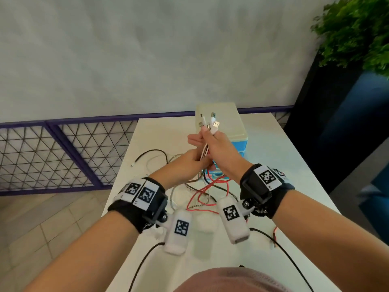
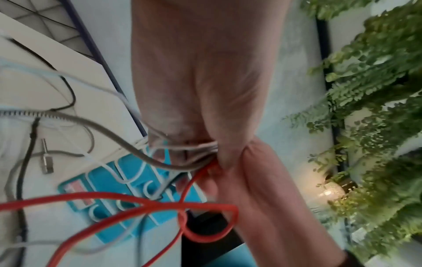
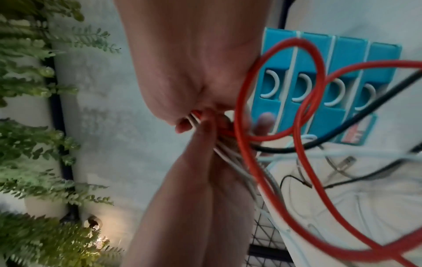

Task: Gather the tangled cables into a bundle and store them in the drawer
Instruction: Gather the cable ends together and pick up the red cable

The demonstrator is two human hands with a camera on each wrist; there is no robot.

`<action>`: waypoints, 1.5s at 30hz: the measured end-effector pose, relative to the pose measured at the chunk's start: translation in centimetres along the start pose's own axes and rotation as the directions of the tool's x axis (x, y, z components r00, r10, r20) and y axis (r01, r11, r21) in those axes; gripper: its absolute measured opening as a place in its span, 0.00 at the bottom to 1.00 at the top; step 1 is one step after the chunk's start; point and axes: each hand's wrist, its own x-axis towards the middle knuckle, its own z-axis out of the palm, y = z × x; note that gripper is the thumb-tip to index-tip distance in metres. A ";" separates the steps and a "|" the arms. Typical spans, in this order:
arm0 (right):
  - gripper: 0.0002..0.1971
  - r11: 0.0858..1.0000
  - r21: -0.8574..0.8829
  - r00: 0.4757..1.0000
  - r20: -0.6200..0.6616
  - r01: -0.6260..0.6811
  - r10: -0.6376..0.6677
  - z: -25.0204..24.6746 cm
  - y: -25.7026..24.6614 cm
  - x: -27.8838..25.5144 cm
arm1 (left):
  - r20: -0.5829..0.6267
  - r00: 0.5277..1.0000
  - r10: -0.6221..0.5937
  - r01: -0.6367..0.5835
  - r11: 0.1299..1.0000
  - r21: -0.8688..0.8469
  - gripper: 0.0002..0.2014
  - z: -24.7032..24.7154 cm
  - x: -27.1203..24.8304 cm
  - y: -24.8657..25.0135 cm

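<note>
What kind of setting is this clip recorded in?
Probably an indoor office or lounge corner, not a workshop: a small white table against a plain wall, a purple mesh railing beside it, and a leafy plant in a dark planter.

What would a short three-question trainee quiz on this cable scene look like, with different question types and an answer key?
1. True or false: all four blue drawers of the small drawer unit are closed.
2. Multiple choice: the plug ends of the cables stick out above which hand? A) left hand B) right hand C) neither
3. Fill in: the brightest loose loops hanging toward the table belong to the ___ cable.

Key: 1 true; 2 B; 3 red.
</note>
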 end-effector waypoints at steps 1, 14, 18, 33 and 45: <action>0.17 0.999 0.045 1.000 0.002 0.028 -0.028 -0.2 -0.4 0.0 | 0.069 0.998 0.010 -0.011 1.000 0.001 0.14 -0.1 -0.1 -0.4; 0.18 0.848 0.495 0.966 -0.247 0.189 -0.071 -4.5 -6.3 2.1 | 0.061 0.971 -0.229 0.175 0.866 0.469 0.12 2.0 -2.9 -11.2; 0.17 0.846 0.487 0.955 -0.287 0.218 -0.080 -4.7 -6.5 2.4 | 0.003 0.963 -0.271 0.234 0.837 0.495 0.10 2.0 -2.5 -12.9; 0.17 0.891 0.394 0.951 -0.288 0.227 -0.115 -5.0 -6.7 2.7 | -0.406 0.911 -0.065 0.323 0.724 0.609 0.07 -5.1 -0.6 -14.5; 0.16 0.960 0.265 0.994 -0.083 0.092 -0.073 -3.2 -3.7 1.5 | 0.075 0.997 0.004 -0.027 0.953 0.303 0.26 -5.3 2.8 -6.8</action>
